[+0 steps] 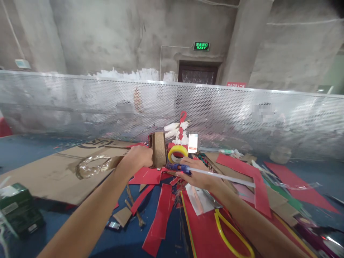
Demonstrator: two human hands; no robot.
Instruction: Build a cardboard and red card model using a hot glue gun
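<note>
- The cardboard piece [160, 150] stood upright toward the far edge of the table [123, 243], near the middle of its length; its broad face was plain brown, and its left side looked darker.
- The left hand [141, 157] was closed on the left side of the cardboard piece, its fingertips hidden.
- The right hand [197, 175] grasped the glue gun [184, 168], which was blue, its tip pointing left toward the foot of the cardboard piece; a long, whitish, translucent glue stick [223, 175] ran out of its back, over the wrist.
- Just right of the cardboard piece was the yellow tape roll [171, 154], with white flowers [171, 127] behind it.
- Nearer the table's near edge lay red strips [162, 208], some overlapping, and a red sheet [204, 233] with a yellow loop [233, 236] on it.
- Toward the left edge, a large cardboard sheet [61, 172] bore a shiny clear ring [83, 166]; a green box [20, 211] sat by the near left corner.
- A perforated metal panel [107, 96] rose along the far edge.
</note>
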